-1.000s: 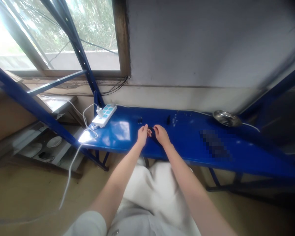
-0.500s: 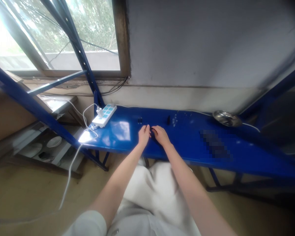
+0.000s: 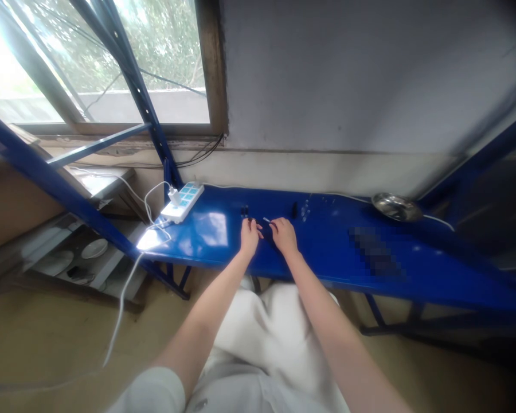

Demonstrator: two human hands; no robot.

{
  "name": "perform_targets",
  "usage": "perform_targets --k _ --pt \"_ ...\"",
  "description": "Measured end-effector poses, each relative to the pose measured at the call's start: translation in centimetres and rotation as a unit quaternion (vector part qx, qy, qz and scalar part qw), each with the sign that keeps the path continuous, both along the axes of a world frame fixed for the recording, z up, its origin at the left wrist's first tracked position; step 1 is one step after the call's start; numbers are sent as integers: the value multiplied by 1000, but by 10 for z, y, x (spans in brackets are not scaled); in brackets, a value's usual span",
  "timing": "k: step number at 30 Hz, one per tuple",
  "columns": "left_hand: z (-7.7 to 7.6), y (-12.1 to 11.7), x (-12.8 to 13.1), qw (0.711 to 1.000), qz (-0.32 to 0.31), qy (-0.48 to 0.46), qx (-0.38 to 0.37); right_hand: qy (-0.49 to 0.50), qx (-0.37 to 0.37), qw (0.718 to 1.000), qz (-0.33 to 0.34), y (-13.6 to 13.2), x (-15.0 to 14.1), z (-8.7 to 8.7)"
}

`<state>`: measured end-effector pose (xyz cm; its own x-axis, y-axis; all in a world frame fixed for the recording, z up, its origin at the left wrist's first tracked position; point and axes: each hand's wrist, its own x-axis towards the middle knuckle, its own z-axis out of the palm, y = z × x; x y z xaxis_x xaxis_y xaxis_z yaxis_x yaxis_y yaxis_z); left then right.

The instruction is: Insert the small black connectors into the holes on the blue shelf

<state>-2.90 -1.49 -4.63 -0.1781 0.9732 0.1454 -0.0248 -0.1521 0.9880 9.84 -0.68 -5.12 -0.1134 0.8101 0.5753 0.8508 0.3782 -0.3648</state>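
Observation:
Above the near half of the blue table [image 3: 327,252], my left hand [image 3: 250,236] has its fingers pinched on a small dark piece, mostly hidden by the fingertips. To its right, my right hand [image 3: 284,235] grips a small pale, thin piece [image 3: 266,219] that sticks out from the fingertips toward the left. A small gap separates the two hands. Just beyond the left hand lie a couple of small dark pieces [image 3: 245,211]. Behind the right hand are a black upright-looking object [image 3: 294,210] and several small clear pieces [image 3: 305,211]. Their kinds are too small to make out.
A white power strip [image 3: 184,202] with a plugged-in charger and cable lies at the table's left end. A shiny metal dish [image 3: 398,207] stands at the back right. Nearer is a pixelated dark object [image 3: 376,252]. Blue rack posts [image 3: 133,74] rise at the left.
My hands have moved slightly apart. The pale thin piece now shows at my right fingertips, and a dark piece shows at my left fingertips.

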Motion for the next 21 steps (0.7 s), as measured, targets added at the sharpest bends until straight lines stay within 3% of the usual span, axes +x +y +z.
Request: perform_targets --k 4,7,13,17,21 --pt "3 -4 0 997 -43 59 3 79 20 996 -37 1 5 -3" --pt "6 -8 0 989 -92 114 0 167 -7 984 -63 3 8 -4" --pt "10 -11 0 987 -106 118 -16 352 -97 924 -115 2 15 2" --pt "12 -11 1 988 -108 107 -27 326 -101 929 -147 4 28 4" --pt "11 -10 1 987 -108 116 -26 199 -99 946 -234 9 52 1"
